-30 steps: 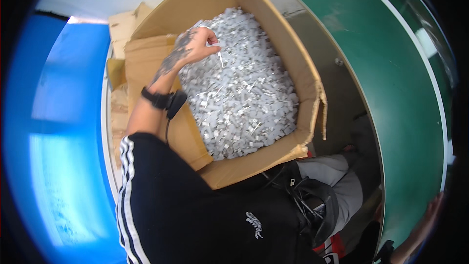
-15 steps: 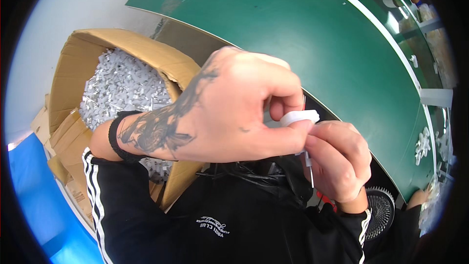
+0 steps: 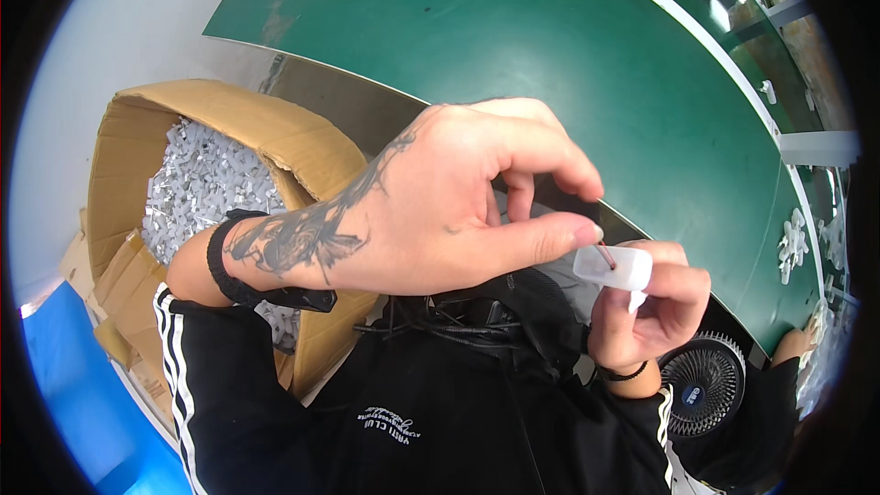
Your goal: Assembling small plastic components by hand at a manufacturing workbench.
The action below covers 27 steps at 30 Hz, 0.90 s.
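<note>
Up close, right hand [image 3: 646, 312] pinches a small white plastic piece [image 3: 614, 267], and left hand [image 3: 458, 197] pinches a thin reddish pin [image 3: 605, 255] touching that piece's top. Cardboard box [image 3: 275, 133] of small white parts [image 3: 202, 185] sits left of the piece, green counter [image 3: 550, 55] above it, small black fan [image 3: 701, 385] just below right.
</note>
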Tool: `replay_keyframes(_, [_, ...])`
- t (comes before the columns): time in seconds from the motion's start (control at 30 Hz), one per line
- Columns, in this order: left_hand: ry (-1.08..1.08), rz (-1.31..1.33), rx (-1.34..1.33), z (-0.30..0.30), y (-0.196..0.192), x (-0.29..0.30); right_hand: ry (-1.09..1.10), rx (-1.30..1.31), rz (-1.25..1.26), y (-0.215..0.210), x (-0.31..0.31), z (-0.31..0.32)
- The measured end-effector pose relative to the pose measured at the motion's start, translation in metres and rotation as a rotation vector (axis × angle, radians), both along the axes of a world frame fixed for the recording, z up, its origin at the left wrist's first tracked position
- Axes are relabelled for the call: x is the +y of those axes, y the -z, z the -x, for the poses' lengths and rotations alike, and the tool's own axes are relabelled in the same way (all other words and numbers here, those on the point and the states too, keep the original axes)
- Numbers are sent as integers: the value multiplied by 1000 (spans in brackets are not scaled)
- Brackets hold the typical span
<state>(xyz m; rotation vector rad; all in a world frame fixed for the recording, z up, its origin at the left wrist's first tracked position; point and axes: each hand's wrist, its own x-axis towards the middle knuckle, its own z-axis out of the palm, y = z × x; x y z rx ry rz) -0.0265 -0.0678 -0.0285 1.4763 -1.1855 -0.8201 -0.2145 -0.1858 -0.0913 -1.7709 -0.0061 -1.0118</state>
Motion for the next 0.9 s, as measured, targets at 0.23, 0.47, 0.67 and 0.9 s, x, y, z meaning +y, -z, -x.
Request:
replay_keyframes(0.23, [154,212,-241,5,6,-1,92,45,-170,11,9,3])
replay_keyframes(0.47, [48,289,-364,10,14,0,6,-9,-243,22,8,0])
replay_keyframes(0.67, [-122,366,-547,28,10,-6,57,55,-151,24,9,4])
replay_keyframes(0.9, [-4,208,-314,30,8,0,56,30,-415,20,20,2])
